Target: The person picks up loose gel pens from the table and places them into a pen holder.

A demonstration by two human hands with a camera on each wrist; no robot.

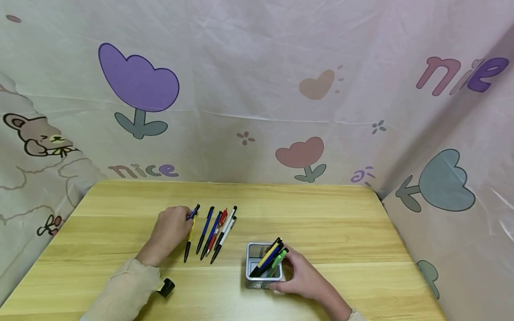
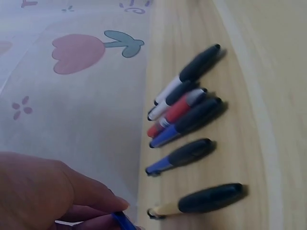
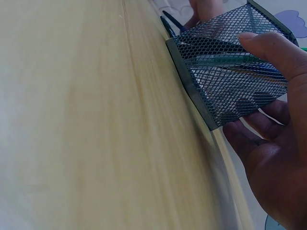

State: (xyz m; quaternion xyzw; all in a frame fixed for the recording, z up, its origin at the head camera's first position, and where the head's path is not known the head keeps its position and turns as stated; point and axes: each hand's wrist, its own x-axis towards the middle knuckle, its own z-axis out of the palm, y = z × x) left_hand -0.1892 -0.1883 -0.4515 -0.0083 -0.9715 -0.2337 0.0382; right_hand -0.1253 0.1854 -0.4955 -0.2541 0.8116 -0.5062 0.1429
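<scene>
My left hand [image 1: 170, 229] pinches a blue pen [image 1: 194, 212] between thumb and fingers, above the upper end of a yellow-and-black pen [image 1: 188, 245] on the table. In the left wrist view only a short piece of that held pen shows at the fingertips. To its right lie blue pens [image 1: 205, 229], a red pen [image 1: 217, 232] and white pens [image 1: 226, 235], side by side and slanted. My right hand [image 1: 303, 276] grips a square mesh pen holder [image 1: 257, 284] by its right side. Inside lean a yellow-and-black pen [image 1: 267, 257], a green pen [image 1: 277, 263] and dark ones.
The wood-grain table [image 1: 341, 223] is bounded at the back and sides by a printed cloth [image 1: 225, 89] with flowers and lettering. A black cylindrical object [image 1: 166, 287] shows beside the left sleeve [image 1: 128, 285].
</scene>
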